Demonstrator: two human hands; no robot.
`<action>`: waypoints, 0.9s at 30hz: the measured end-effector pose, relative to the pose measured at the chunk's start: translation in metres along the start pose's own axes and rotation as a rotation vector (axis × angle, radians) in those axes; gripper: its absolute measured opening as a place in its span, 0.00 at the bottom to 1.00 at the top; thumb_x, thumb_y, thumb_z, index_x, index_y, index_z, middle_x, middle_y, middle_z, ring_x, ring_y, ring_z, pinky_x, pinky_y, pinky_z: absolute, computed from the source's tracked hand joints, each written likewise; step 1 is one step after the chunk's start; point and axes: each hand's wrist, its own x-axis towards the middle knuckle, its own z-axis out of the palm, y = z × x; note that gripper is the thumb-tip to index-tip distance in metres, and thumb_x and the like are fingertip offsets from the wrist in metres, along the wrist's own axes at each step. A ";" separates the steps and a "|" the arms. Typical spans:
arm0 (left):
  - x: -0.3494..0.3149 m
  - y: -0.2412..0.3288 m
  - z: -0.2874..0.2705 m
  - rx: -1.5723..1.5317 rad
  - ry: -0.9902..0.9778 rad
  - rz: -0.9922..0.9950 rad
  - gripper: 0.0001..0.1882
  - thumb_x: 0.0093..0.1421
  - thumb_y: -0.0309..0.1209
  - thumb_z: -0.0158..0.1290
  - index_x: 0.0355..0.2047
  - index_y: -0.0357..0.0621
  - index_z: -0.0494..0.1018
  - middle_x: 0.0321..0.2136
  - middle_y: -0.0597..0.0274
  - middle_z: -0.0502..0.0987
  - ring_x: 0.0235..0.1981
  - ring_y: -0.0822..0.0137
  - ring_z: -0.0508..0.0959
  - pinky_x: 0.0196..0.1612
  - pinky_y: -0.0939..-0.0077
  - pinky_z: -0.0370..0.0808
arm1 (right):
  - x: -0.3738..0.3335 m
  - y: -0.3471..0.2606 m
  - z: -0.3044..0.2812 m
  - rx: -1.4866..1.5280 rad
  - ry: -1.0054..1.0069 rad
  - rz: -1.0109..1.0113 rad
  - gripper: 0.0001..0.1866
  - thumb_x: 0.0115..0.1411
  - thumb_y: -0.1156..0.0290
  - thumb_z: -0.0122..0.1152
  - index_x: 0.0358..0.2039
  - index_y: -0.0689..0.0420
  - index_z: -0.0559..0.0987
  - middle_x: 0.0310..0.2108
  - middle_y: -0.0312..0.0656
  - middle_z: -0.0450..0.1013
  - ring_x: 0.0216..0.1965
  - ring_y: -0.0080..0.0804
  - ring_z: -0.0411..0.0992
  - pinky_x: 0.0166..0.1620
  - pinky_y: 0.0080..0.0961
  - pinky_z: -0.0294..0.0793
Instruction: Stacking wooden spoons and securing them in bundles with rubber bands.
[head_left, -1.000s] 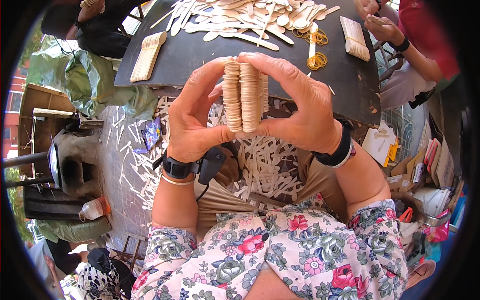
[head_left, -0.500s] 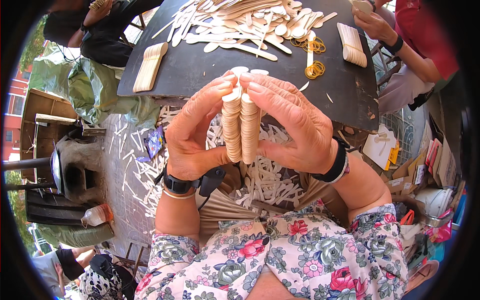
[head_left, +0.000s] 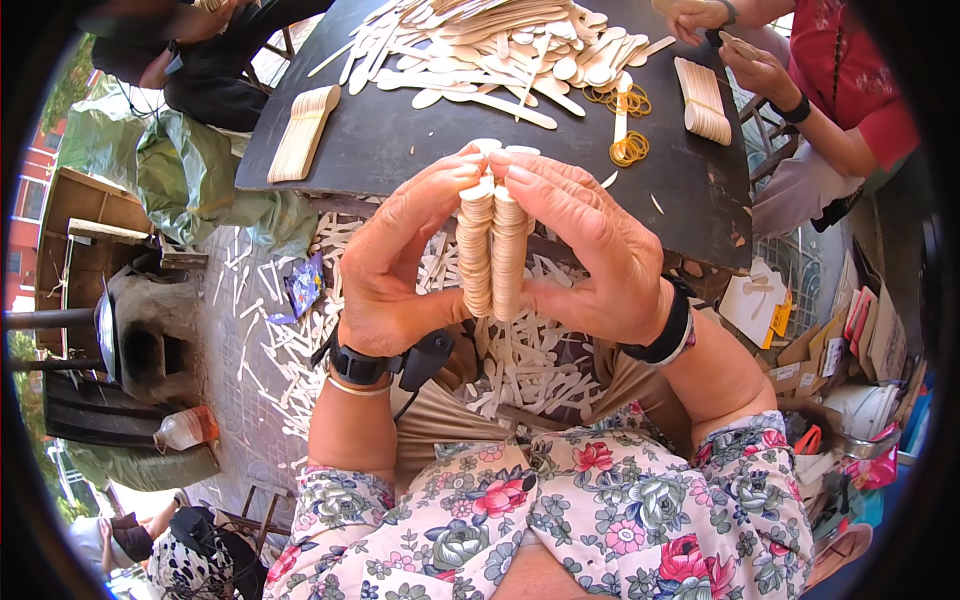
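Observation:
My left hand [head_left: 375, 265] and my right hand [head_left: 610, 250] are raised in front of the table's near edge, fingertips almost meeting. Between them, two stacks of flat wooden spoons stand side by side, rounded ends toward me. My left fingers and thumb clasp the left stack [head_left: 475, 250]; those of my right hand clasp the right stack [head_left: 510, 250]. A thin gap runs between the stacks. Their far ends are mostly hidden behind my fingers.
On the black table [head_left: 400, 150] lie a heap of loose wooden spoons [head_left: 500, 60], a left bundle [head_left: 304, 133], a right bundle [head_left: 703, 100] and yellow rubber bands [head_left: 629, 148]. Spoons [head_left: 530, 365] litter the ground below. Co-workers sit at both far sides.
My hands and the two stacks have shifted slightly to the right in the picture, the grip unchanged. At the right, both of the red-sleeved co-worker's hands now show, drawn apart.

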 end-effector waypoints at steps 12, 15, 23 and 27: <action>-0.001 -0.029 0.007 -0.385 0.260 -0.252 0.44 0.41 0.23 0.68 0.60 0.37 0.61 0.56 0.47 0.68 0.60 0.56 0.67 0.61 0.59 0.64 | -0.010 0.018 -0.010 -0.013 -0.029 0.312 0.44 0.35 0.66 0.79 0.55 0.62 0.71 0.47 0.48 0.74 0.46 0.35 0.74 0.50 0.29 0.73; 0.001 -0.027 -0.002 -0.591 0.358 -0.296 0.34 0.52 0.34 0.60 0.57 0.33 0.62 0.52 0.46 0.70 0.57 0.53 0.69 0.61 0.54 0.65 | -0.002 0.015 -0.023 -0.166 0.108 0.386 0.42 0.32 0.68 0.79 0.52 0.63 0.73 0.47 0.46 0.75 0.46 0.32 0.74 0.49 0.27 0.72; 0.022 -0.041 -0.005 -1.058 0.541 -0.435 0.27 0.61 0.47 0.51 0.52 0.38 0.68 0.48 0.48 0.74 0.52 0.51 0.73 0.58 0.48 0.68 | -0.014 0.064 -0.080 -0.896 -0.129 0.603 0.21 0.38 0.75 0.65 0.37 0.61 0.74 0.35 0.51 0.73 0.42 0.50 0.70 0.46 0.40 0.71; 0.018 -0.052 0.005 -1.066 0.586 -0.539 0.31 0.60 0.52 0.47 0.49 0.34 0.70 0.45 0.45 0.75 0.48 0.50 0.75 0.54 0.48 0.71 | -0.043 0.082 -0.094 -0.929 -0.255 0.850 0.20 0.38 0.73 0.68 0.35 0.59 0.74 0.36 0.51 0.74 0.42 0.52 0.71 0.47 0.41 0.72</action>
